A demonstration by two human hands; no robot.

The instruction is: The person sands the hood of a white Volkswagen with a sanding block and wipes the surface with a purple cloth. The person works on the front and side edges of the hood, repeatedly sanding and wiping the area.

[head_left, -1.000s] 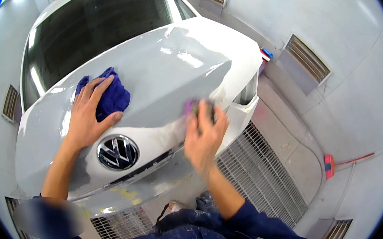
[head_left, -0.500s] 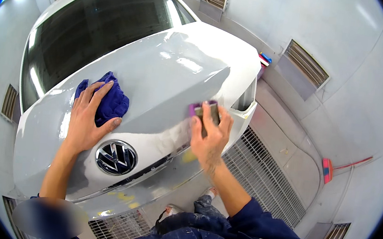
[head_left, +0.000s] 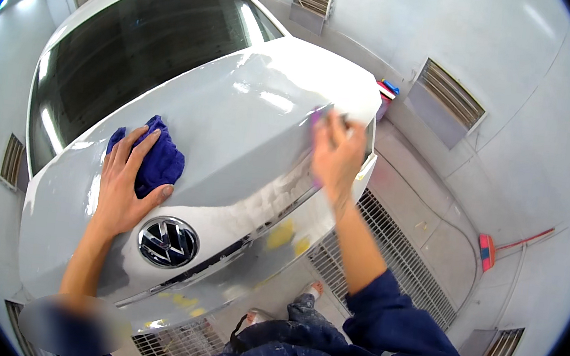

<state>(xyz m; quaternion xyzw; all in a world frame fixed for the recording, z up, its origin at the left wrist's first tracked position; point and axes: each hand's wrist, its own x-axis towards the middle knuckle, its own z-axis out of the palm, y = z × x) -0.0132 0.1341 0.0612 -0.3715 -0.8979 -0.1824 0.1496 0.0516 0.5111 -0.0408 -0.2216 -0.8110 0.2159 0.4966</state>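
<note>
On the white car's rear lid [head_left: 234, 131], much of it coated in grey, my left hand [head_left: 124, 192] presses a crumpled blue cloth [head_left: 161, 161], fingers and thumb about it. A round chrome badge [head_left: 168, 242] sits just below that hand. My right hand [head_left: 338, 152] grips a sanding block with a purple face [head_left: 317, 122], held against the lid toward its right edge. Motion smears this hand and the block, and the fingers hide much of the block. Pale, chalky streaks mark the surface beside it.
Yellowish patches show on the bumper [head_left: 279, 236] below the lid. Metal floor grating [head_left: 394, 259] runs along the right, by my feet. A red-headed brush or broom [head_left: 487, 251] leans by the right wall, which has louvred vents [head_left: 450, 94]. Red and blue items [head_left: 386, 95] stand behind the car's corner.
My right hand has slid the sanding block up and to the right across the lid, away from me. My left hand stays on the blue cloth; the view has shifted slightly.
</note>
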